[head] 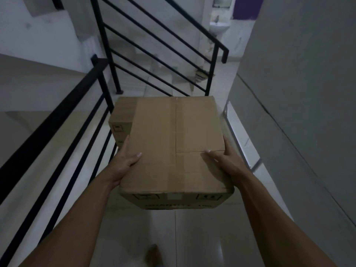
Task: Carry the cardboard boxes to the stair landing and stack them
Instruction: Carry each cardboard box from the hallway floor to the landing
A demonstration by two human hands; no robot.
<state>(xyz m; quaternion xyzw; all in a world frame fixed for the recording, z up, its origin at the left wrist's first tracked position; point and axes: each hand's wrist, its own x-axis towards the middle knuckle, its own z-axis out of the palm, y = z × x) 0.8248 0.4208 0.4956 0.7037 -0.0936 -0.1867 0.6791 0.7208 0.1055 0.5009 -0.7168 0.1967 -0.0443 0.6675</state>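
Note:
A taped brown cardboard box is held in front of me at waist height, its sealed top facing up. My left hand grips its left side, thumb on the top. My right hand clasps the right side with the thumb lying on the top flap. Behind and below its left edge, part of a second cardboard box shows, standing on the tiled floor by the railing. How much of that second box lies under the held one is hidden.
A black metal railing runs along my left and a slanted stair railing rises ahead. A grey wall closes the right. Pale floor tiles lie underfoot, my foot on them. A washbasin stands far ahead.

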